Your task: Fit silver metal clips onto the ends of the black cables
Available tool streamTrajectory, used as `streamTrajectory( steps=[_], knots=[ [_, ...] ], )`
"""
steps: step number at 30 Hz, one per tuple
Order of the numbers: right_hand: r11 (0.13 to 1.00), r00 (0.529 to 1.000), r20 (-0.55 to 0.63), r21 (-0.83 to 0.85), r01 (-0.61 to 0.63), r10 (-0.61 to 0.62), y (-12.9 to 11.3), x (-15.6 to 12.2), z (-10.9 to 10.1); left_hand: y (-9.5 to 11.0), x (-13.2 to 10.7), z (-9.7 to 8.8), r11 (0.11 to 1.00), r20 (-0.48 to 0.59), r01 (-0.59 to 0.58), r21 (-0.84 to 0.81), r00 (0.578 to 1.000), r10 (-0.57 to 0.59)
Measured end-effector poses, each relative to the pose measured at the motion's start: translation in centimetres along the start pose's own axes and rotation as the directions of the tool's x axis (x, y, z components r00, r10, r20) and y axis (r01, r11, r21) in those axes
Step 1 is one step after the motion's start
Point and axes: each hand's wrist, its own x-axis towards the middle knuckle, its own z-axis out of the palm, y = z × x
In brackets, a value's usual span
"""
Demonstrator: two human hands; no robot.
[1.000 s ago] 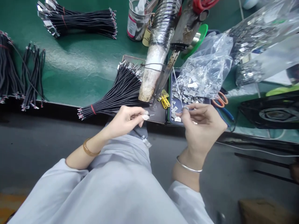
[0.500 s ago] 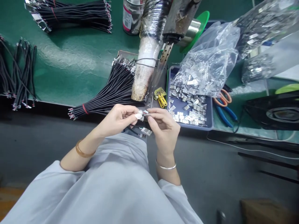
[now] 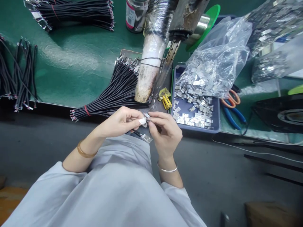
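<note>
My left hand [image 3: 127, 120] is closed, with thumb and index finger pinched at a small white and silver piece. Below those fingers a black USB cable [image 3: 137, 133] sticks out of the same hand, ending in a silver plug [image 3: 146, 138]. My right hand [image 3: 164, 130] is also closed, its thumb and fingertips gripping a small metal USB connector [image 3: 147, 116] against the left fingertips. The fingers partly cover where the pieces meet. Just beyond the hands lies a bundle of black cables [image 3: 109, 91] tied with a red band.
A blue tray [image 3: 216, 121] of loose USB connectors sits to the right, a plastic bag [image 3: 220, 60] slumped into it. A wrapped nozzle [image 3: 149, 72] and a soldering iron [image 3: 174, 52] hang above the hands. Blue-handled pliers [image 3: 233, 116] and a yellow cutter [image 3: 166, 100] lie nearby.
Both hands stay pinched together at the connector, slightly lower. The dangling plug has shifted down a little, and a second plug end beside it no longer shows. The view has turned slightly.
</note>
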Motion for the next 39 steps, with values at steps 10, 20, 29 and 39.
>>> streamTrajectory(
  steps=[10,20,29,39],
  knots=[
    [0.973,0.980,0.085,0.132,-0.189,0.178,0.1,0.3,-0.4,-0.4,0.0,0.2,0.998,-0.043,0.023,-0.054,0.999,-0.025],
    [0.914,0.940,-0.129,-0.309,0.265,-0.316,-0.6,-0.2,-0.5,-0.7,0.5,1.7,0.987,-0.274,-0.080,-0.140,0.961,0.039],
    [0.990,0.977,-0.185,-0.117,0.084,-0.105,0.4,0.1,0.5,-1.1,0.6,1.9,0.990,-0.420,-0.121,-0.069,0.904,0.081],
    [0.896,0.929,-0.059,-0.292,0.334,-0.366,0.7,0.5,0.3,-1.2,0.8,2.2,0.992,-0.464,-0.126,-0.018,0.880,0.104]
  ],
)
